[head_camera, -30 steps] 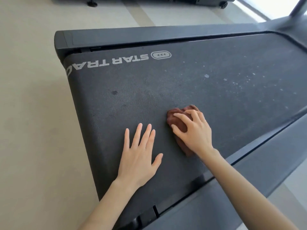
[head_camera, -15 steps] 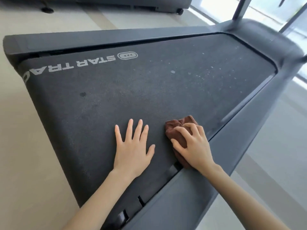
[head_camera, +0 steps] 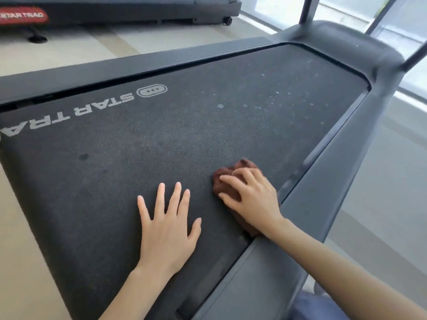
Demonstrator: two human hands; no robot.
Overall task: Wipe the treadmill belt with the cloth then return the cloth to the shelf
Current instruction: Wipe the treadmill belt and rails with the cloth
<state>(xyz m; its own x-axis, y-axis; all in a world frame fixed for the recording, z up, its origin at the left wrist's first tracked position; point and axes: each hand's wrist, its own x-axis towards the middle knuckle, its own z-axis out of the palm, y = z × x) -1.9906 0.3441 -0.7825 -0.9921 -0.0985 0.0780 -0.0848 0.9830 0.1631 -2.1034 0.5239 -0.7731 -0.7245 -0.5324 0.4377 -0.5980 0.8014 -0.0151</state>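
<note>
Nearest on the treadmill belt (head_camera: pixel 161 139), the left hand (head_camera: pixel 168 229) lies flat, fingers spread. Beside it, at the belt's right edge, the right hand (head_camera: pixel 251 197) grips the cloth (head_camera: pixel 225 185) with curled fingers. Pushed sideways, the wad could snag against the side rail (head_camera: pixel 323 181). It sits bunched under palm and fingertips. So small a wad may skip the pale specks (head_camera: pixel 265 105) farther up.

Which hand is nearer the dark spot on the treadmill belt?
Left. The left hand lies flat on the belt, right of the dark spot; the right hand, gripping the cloth, sits farther right beside the side rail.
</note>
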